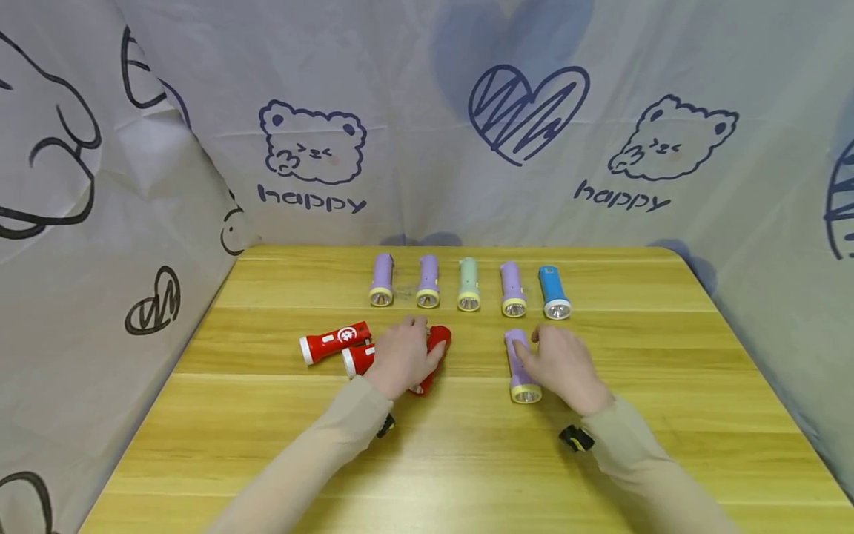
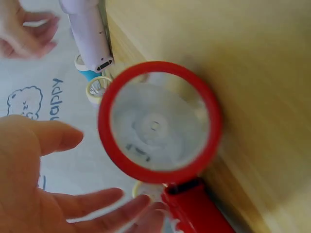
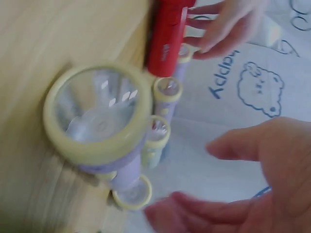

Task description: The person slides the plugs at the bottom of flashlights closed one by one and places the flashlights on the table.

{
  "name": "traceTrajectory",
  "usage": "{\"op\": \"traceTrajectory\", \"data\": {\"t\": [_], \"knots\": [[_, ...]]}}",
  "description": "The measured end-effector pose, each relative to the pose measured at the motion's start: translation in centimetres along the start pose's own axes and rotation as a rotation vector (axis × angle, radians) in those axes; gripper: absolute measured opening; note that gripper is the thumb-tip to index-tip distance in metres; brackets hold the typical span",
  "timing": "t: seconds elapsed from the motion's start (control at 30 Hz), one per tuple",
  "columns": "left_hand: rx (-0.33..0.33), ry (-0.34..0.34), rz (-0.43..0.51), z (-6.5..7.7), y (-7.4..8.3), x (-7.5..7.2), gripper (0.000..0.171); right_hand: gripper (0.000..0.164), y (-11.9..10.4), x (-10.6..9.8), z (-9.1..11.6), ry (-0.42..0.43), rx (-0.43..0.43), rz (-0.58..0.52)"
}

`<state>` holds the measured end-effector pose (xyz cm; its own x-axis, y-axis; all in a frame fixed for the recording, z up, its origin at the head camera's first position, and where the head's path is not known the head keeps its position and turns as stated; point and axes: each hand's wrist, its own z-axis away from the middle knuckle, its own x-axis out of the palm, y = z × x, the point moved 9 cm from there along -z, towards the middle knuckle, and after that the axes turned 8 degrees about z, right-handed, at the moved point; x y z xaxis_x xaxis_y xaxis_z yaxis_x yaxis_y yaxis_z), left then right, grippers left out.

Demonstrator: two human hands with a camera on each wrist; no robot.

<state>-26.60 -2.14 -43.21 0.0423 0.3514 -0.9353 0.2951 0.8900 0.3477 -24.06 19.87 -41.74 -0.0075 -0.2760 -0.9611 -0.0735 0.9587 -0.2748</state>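
Note:
On the table, my left hand (image 1: 403,356) hovers over red flashlights. One red flashlight (image 1: 437,343) lies slanted beneath its fingers and partly hidden. In the left wrist view, the thumb and fingers are spread beside a red-rimmed lens (image 2: 158,121), with no grip visible. My right hand (image 1: 563,363) is at the right side of a purple flashlight (image 1: 516,360) with a yellow head, which points toward me. The right wrist view shows its thumb and fingers (image 3: 165,213) apart, the flashlight's yellow rim (image 3: 97,150) in front of them.
Along the back stand or lie purple flashlights (image 1: 382,273), a pale green flashlight (image 1: 468,276) and a blue flashlight (image 1: 551,285) in a row. Left of my left hand lie two more red flashlights with white heads, one (image 1: 333,341) behind the other (image 1: 359,360). A printed cloth (image 1: 427,178) hangs behind.

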Motion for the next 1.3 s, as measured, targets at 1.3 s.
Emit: {"op": "traceTrajectory", "data": {"t": [1.3], "knots": [[-0.075,-0.188,-0.131,-0.3,1.7,3.9,0.04,0.033,-3.7,4.2,1.2,-0.182,0.031,-0.934]]}}
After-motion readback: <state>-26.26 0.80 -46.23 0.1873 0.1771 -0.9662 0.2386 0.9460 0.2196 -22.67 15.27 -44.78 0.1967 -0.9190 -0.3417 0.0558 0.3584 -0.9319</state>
